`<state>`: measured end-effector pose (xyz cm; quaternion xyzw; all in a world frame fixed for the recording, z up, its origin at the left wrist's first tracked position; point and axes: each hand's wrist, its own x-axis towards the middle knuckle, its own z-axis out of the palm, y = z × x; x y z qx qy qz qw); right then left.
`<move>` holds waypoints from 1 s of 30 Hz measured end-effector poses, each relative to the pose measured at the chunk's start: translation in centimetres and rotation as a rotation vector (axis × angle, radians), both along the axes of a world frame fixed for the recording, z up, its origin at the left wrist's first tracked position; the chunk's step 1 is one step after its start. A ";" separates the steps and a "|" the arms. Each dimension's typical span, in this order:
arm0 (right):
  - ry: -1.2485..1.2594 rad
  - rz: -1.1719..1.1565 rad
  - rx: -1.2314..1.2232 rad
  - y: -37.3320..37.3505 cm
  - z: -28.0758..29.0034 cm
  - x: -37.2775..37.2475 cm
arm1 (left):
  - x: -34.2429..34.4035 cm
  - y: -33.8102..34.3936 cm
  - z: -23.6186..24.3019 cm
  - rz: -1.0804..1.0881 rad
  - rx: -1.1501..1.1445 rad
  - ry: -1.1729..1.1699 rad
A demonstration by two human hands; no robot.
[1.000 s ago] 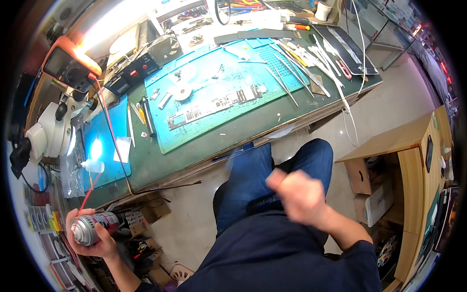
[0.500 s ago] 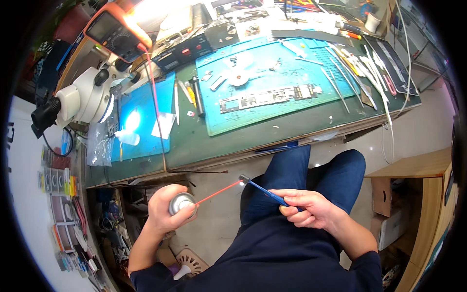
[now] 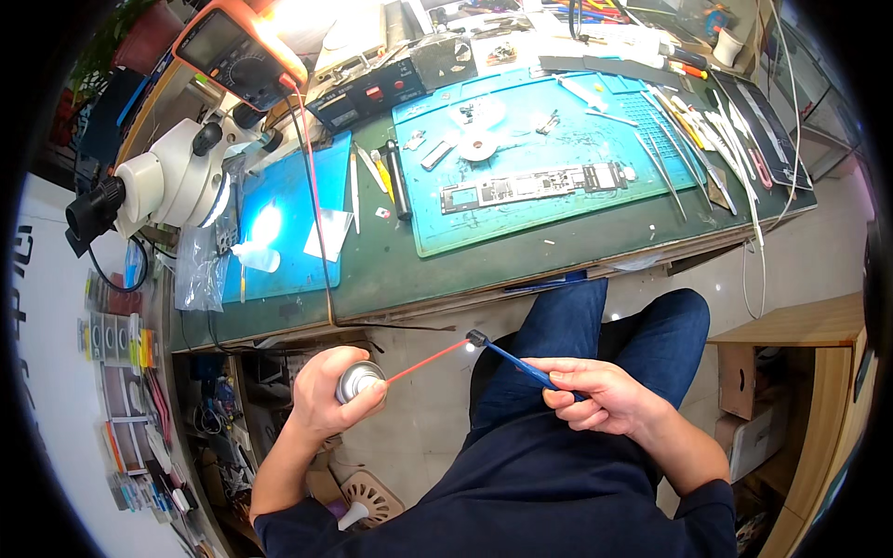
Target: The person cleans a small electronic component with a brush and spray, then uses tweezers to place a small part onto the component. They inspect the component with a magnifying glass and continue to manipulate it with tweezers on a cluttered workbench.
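In the head view, my left hand [image 3: 330, 391] grips a silver spray can [image 3: 361, 377] with a thin red straw [image 3: 426, 361] pointing right and upward. My right hand [image 3: 595, 400] pinches a slim blue tool [image 3: 521, 365], probably tweezers or a similar holder, angled toward the upper left. At its tip is a small dark piece [image 3: 478, 337], with the straw's end at or very near it; whether they touch I cannot tell. Both hands are over my lap, below the bench's front edge.
The green bench [image 3: 372, 284] holds a teal mat [image 3: 446, 237] with a long circuit board [image 3: 535, 188], several tweezers [image 3: 662, 177], a white microscope [image 3: 172, 177], an orange multimeter [image 3: 233, 60] and loose cables. A wooden cabinet [image 3: 791, 325] stands at right, shelving at left.
My left hand has moved rightward with the can, its straw now aimed at the dark piece. My right hand, blurred earlier, now shows the blue tool. The view has shifted; the last half second changes little.
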<state>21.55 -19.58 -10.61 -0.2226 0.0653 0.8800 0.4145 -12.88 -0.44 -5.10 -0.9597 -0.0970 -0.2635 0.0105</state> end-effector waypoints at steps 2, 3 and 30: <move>-0.010 0.000 -0.003 0.1 0.1 0.0 | 0.0 0.0 0.0 0.002 0.004 0.003; -0.014 -0.002 -0.002 0.2 0.2 0.1 | 0.0 0.0 0.0 0.011 0.003 0.007; -1.821 0.424 1.659 7.2 -3.2 -12.3 | -25.7 15.8 2.5 1.322 0.470 -0.768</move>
